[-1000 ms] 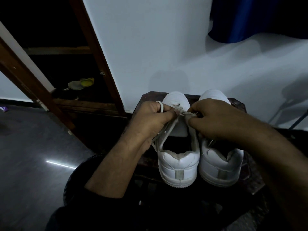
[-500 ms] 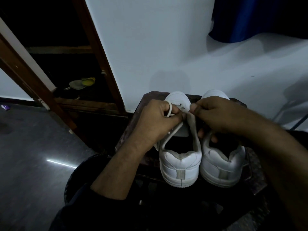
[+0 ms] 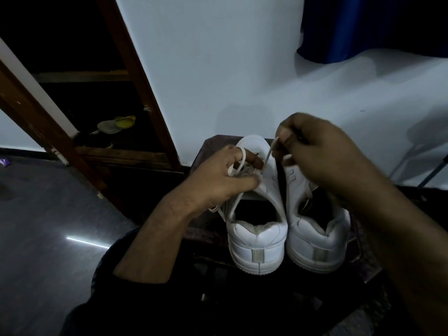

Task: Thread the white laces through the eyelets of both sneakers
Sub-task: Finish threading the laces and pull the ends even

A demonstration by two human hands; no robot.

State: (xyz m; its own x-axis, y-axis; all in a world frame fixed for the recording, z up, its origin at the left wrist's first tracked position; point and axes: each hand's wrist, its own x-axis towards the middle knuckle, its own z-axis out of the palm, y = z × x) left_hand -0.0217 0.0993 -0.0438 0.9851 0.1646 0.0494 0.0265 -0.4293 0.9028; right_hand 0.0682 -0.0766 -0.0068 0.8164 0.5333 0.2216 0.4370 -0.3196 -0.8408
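Two white sneakers are stood side by side, heels toward the viewer, on a dark worktop set against the wall at 12 o'clock. The left sneaker is the one being laced; the right sneaker lies touching it at 3 o'clock.

The white lace is pinched near its end by the fingers of the right hand and held taut, raised above the left sneaker's eyelet row. Another run of the same lace is looped over a finger of the left hand, whose fingers are curled round the lace and the shoe's upper; slack is seen hanging at 7 o'clock of that hand.

The lace is judged light, flat, soft and limp, so it would buckle if pushed from far back. It is best taken just behind the stiff tip, which is likely the only part able to be steered into an eyelet. The sneaker is judged light and apt to slide, its upper pliable; steadying at the eyelet flap is advised. How many eyelets are filled cannot be told.
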